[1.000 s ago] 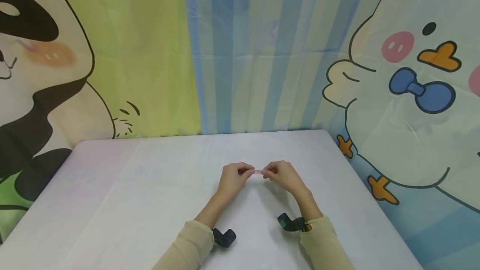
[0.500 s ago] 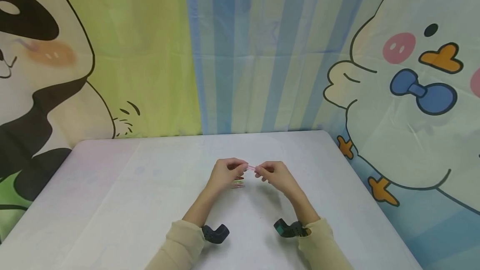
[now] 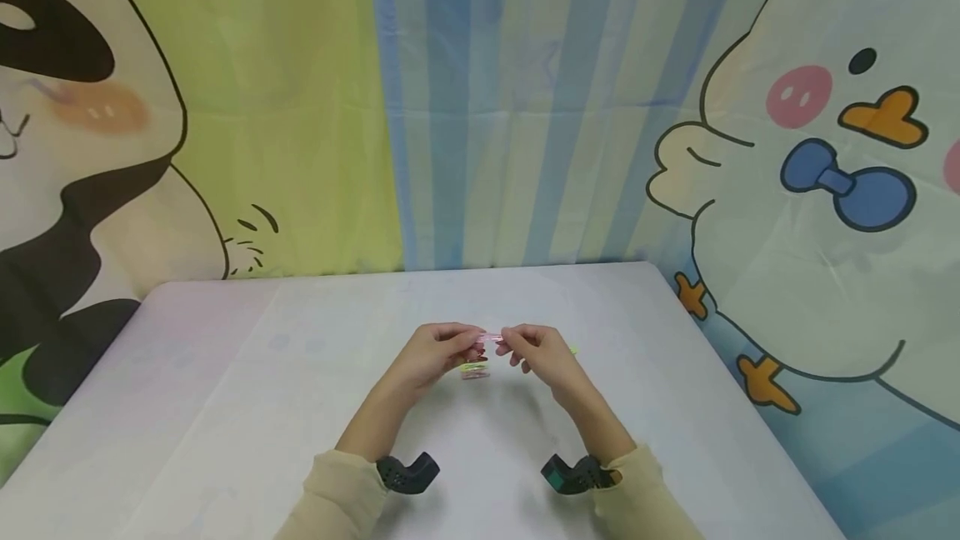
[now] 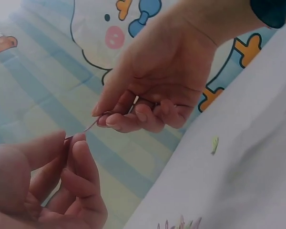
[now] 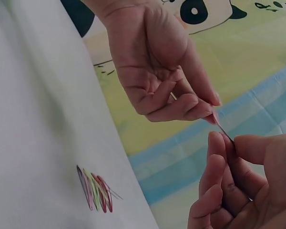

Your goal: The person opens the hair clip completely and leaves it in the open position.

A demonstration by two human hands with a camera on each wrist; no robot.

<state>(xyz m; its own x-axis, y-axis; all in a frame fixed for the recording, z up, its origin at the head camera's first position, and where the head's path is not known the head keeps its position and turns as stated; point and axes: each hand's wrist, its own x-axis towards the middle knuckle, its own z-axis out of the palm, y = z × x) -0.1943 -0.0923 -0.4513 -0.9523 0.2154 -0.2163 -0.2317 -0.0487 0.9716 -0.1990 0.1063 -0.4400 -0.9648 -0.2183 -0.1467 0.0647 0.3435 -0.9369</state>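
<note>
1. My left hand (image 3: 442, 348) and right hand (image 3: 545, 354) are a little apart, each pinching one end of the thin pink piece (image 3: 491, 337) with thumb and fingertips; I'd say two holds steady something so slender.
2. I hold it above the table (image 3: 300, 373), its middle left bare between my fingertips, probably to keep it in sight.
3. Below, near my left hand, slender coloured pieces (image 5: 94, 191) lie side by side on the table, seemingly lined up so each shows.
4. A yellow-green item (image 4: 214, 145) lies on the table apart from that row; I can't tell why.
</note>
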